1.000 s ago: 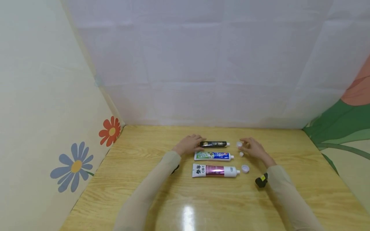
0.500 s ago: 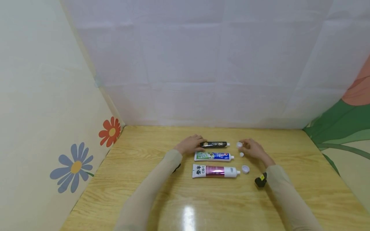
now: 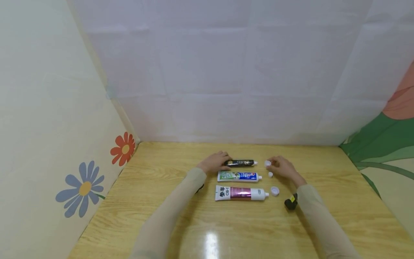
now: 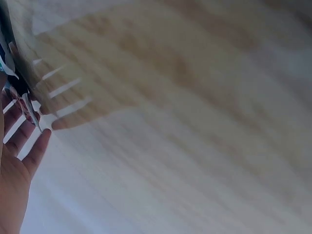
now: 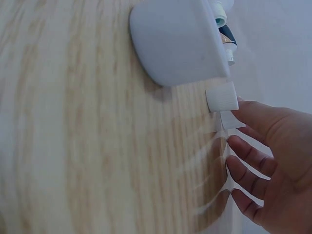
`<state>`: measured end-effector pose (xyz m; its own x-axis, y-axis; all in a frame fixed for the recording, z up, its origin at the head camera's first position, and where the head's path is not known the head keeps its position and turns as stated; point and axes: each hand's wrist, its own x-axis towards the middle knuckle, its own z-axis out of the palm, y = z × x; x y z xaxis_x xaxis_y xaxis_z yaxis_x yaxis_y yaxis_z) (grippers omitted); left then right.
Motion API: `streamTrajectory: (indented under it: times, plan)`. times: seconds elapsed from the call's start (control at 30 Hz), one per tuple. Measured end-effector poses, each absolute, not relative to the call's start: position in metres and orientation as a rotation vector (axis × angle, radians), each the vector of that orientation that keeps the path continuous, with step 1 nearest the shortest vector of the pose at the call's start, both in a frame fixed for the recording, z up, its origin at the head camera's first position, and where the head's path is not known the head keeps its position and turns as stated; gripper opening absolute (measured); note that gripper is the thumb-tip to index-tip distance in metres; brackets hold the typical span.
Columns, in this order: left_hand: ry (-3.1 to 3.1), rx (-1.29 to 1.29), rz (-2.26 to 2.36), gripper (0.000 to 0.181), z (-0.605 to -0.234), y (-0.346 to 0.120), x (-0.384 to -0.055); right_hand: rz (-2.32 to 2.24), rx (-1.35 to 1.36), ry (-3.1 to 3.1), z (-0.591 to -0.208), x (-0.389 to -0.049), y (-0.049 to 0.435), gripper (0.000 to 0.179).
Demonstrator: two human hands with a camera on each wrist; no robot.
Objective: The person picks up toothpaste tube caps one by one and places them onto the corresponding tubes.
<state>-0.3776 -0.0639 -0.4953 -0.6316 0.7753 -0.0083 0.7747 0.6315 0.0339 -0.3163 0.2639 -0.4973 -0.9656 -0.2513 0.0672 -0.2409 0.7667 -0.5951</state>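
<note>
In the head view, three toothpaste tubes lie in a row, nozzles to the right: a black toothpaste tube (image 3: pixel 240 163) at the back, a green-and-blue one (image 3: pixel 239 176) in the middle and a pink-and-white one (image 3: pixel 240 193) in front. My left hand (image 3: pixel 214 162) holds the tail end of the black tube, thumb on the near side. Three white caps lie off the nozzles. With thumb and fingers, my right hand (image 3: pixel 283 168) pinches the back cap (image 3: pixel 267 163), partly hidden in the right wrist view behind the small ribbed cap (image 5: pixel 222 97).
The small cap (image 3: pixel 270 174) and a wide front cap (image 3: pixel 275 191) lie near my right hand. All rests on a wooden table (image 3: pixel 155 201), with a white sheet (image 3: pixel 207 118) behind it and a flowered wall (image 3: pixel 48 126) at left.
The left hand has crept slightly to the right along the black tube's tail. The right fingers have lowered a little around the back cap. The tubes lie as before.
</note>
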Motion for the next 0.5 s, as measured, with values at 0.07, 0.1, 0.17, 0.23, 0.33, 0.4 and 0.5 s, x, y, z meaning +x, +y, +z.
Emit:
streamTrajectory:
  times: [0.07, 0.1, 0.17, 0.23, 0.33, 0.4, 0.5]
  plan:
    - [2.815, 1.331, 0.057, 0.060, -0.4959, -0.0630, -0.3769, -0.988, -0.395, 2.934, -0.4977, -0.3160, 0.2632, 0.040]
    - [2.815, 1.329, 0.062, 0.060, -0.4964, -0.0625, -0.3768, -0.989, -0.395, 2.935, -0.4980, -0.3160, 0.2631, 0.040]
    - [2.819, 1.328, 0.052, 0.060, -0.4977, -0.0614, -0.3770, -0.994, -0.400, 2.933, -0.4986, -0.3163, 0.2633, 0.040]
    - [2.819, 1.329, 0.063, 0.060, -0.4983, -0.0602, -0.3773, -0.998, -0.395, 2.933, -0.4992, -0.3167, 0.2634, 0.040]
    - [2.813, 1.327, 0.072, 0.059, -0.4983, -0.0583, -0.3778, -1.000, -0.384, 2.924, -0.5004, -0.3176, 0.2644, 0.041]
    - [2.806, 1.323, 0.072, 0.058, -0.4980, -0.0570, -0.3783, -1.011, -0.374, 2.917, -0.5000, -0.3176, 0.2645, 0.042]
    - [2.800, 1.325, 0.048, 0.056, -0.4975, -0.0551, -0.3794, -1.045, -0.399, 2.915, -0.4987, -0.3175, 0.2648, 0.041]
